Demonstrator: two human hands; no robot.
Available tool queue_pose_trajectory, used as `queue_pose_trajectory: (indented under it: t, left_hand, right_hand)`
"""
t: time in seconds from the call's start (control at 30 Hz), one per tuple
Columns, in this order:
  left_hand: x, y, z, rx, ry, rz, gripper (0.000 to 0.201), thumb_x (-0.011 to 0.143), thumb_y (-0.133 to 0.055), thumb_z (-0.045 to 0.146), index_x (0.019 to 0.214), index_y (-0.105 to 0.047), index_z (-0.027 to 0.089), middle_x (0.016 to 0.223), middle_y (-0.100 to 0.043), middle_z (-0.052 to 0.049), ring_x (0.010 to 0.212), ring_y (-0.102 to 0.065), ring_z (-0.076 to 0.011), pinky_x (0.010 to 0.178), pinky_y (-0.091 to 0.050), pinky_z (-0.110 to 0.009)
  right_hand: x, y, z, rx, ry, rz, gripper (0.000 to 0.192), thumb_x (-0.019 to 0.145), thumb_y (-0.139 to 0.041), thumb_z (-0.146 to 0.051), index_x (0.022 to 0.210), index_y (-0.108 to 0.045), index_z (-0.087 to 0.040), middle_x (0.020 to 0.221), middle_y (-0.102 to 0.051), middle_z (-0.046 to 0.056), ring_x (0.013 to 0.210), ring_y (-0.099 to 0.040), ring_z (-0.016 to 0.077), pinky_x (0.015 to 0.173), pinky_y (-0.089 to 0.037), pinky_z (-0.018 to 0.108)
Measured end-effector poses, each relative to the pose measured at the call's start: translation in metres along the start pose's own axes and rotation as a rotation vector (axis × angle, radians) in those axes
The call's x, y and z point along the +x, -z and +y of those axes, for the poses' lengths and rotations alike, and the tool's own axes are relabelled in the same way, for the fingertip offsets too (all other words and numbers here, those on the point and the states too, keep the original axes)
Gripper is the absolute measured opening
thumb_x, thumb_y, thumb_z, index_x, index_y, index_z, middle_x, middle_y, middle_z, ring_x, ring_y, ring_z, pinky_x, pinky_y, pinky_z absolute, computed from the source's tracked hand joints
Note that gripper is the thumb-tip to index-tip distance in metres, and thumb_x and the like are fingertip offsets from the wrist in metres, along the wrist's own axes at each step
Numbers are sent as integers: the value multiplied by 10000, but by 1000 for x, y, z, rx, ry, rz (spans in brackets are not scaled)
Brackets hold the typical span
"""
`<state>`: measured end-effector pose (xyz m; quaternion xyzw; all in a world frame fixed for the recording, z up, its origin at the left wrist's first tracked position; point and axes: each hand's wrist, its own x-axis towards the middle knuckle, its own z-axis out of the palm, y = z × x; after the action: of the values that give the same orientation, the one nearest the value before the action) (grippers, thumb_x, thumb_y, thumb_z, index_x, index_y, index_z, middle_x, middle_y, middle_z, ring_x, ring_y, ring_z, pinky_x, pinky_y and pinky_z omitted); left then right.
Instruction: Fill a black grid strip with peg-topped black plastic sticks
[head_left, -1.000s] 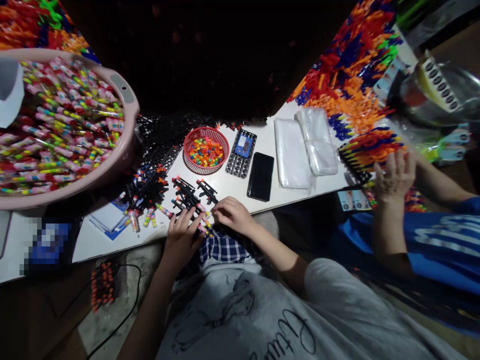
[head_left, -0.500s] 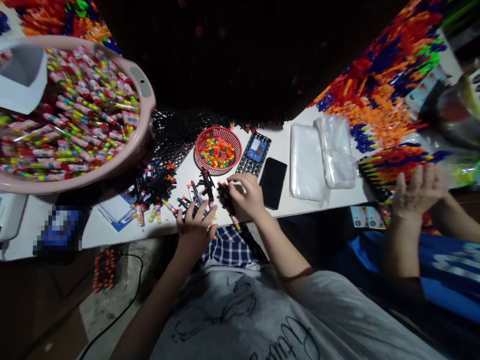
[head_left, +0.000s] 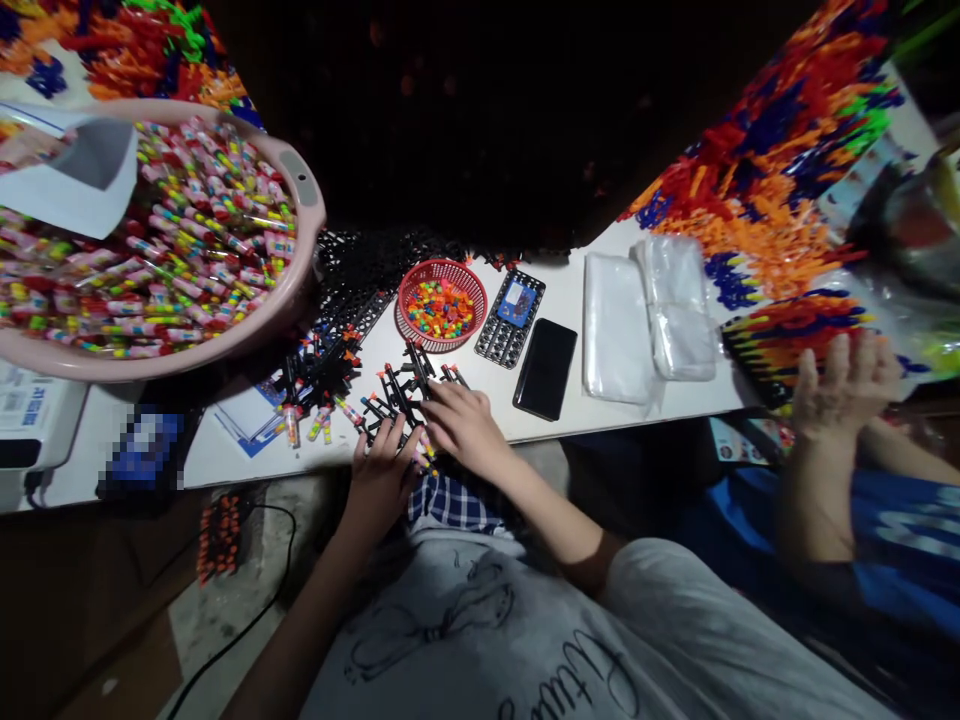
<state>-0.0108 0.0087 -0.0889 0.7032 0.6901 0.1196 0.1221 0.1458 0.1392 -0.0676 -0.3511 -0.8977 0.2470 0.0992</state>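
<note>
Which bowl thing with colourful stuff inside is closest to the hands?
The small red basket of bright beads, just beyond the right hand. The big pink basin sits farther left.

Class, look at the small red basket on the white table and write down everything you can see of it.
The red basket is small, round and shallow, and looks like plastic with a latticed, perforated wall. It stands upright on the white table, holding a heap of tiny multicoloured pieces. A black gridded tray lies just to its right, and black toy parts lie in front of it. Neither hand touches it.

Glossy black phone (head_left: 545,368), red plastic basket (head_left: 411,318), matt white table (head_left: 525,425)
</note>
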Motion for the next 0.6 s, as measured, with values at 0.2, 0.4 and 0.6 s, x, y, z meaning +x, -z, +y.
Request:
queue_pose_trajectory:
  t: [0.2, 0.4, 0.6]
  left_hand:
    - [6, 1, -3, -44, 3, 60, 487, 939, -419, 287, 1421, -479, 250, 1516, -416, -102, 1410, -369, -291, 1167, -221, -524]
    - [1, 30, -27, 4, 445, 375, 580, 914, -482, 380, 1462, -421, 201, 1592, -240, -156, 1485, -152, -354, 1168, -160, -588]
    - [23, 26, -69, 110, 494, 289, 538, 917, -474, 310, 1452, -441, 257, 1581, -289, -109, 1434, -242, -383, 1122, -294, -559]
  right_hand:
    - [-27, -24, 10, -93, -135, 85, 428, 961, -474, -314, 1381, -523, -247, 1526, -370, 138, 1426, -313, 323, 1042, -375, 526]
    - [-29, -27, 15, -148, -166, 9, 521, 981, -411, -373, 1473, -406, -202, 1574, -270, 119, 1456, -269, 287, 1143, -269, 513]
    - [-2, -29, 0, -121, -105, -10, 533, 988, -392, -393, 1491, -383, -220, 1577, -254, 104, 1461, -258, 280, 1159, -265, 501]
